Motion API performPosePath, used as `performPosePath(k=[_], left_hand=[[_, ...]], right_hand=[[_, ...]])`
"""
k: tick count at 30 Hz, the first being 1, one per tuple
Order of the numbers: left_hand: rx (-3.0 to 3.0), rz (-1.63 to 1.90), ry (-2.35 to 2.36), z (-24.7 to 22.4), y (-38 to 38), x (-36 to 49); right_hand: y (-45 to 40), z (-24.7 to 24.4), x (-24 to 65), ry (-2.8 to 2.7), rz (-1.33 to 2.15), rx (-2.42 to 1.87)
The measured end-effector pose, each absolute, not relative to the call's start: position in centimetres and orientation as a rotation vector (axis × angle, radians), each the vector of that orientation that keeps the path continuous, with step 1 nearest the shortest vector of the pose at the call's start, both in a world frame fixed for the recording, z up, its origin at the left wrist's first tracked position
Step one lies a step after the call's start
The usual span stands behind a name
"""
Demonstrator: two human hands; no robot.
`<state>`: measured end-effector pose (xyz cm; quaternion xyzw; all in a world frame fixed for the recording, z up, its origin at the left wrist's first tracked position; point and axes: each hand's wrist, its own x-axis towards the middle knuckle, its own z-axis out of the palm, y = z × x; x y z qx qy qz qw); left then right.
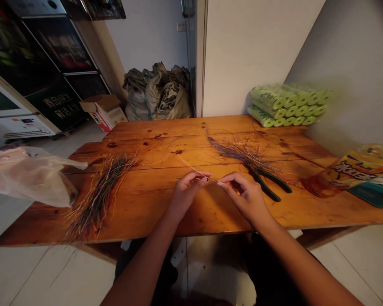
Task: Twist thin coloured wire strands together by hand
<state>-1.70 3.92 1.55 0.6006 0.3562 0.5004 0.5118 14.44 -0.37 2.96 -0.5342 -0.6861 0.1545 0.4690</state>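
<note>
A thin yellow wire [188,163] runs from the middle of the table into the fingertips of my left hand [191,185], which pinches it. Close beside, my right hand [241,189] pinches the wire's near end between thumb and finger. Pliers with dark handles [264,180] lie just right of my right hand, their jaws on the edge of a loose spread of blue and orange wires [239,151]. To the left lies a thick bundle of many-coloured wires [102,193], some ends hanging over the table's front edge.
On the wooden table [166,212], a white plastic bag [28,174] sits at the left edge. An orange drink bottle [347,170] lies at the right by a teal box [373,195]. Green-wrapped rolls [287,104] are stacked at the back right. Grey sacks [159,93] stand behind.
</note>
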Motion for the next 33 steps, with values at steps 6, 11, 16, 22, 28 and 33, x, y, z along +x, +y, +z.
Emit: performPosePath(k=[6, 11, 16, 22, 28, 33], left_hand=[[1.472, 1.195, 0.827, 0.83, 4.11, -1.54], [1.526, 1.216, 0.888, 1.21, 4.11, -1.44], [1.475, 1.248, 0.931, 1.41, 4.1, -1.5], [1.571, 1.235, 0.853, 1.2, 4.07, -1.6], [1.734, 1.224, 0.834, 1.33, 3.99, -1.64], [1.767, 1.196, 0.88, 0.99, 3.94, -1.31]], right_hand=[[-0.33, 2.59, 14.13, -1.626, 0.538, -1.302], [-0.03, 2.44, 13.88, -1.48, 0.764, -1.289], [-0.06, 2.99, 14.29, -1.157, 1.344, -1.124], [-0.01, 2.85, 14.44, -0.789, 1.759, -0.939], [0.15, 2.99, 14.27, -1.044, 1.66, -0.972], [0.27, 3.34, 14.58, -1.37, 1.371, -1.136]])
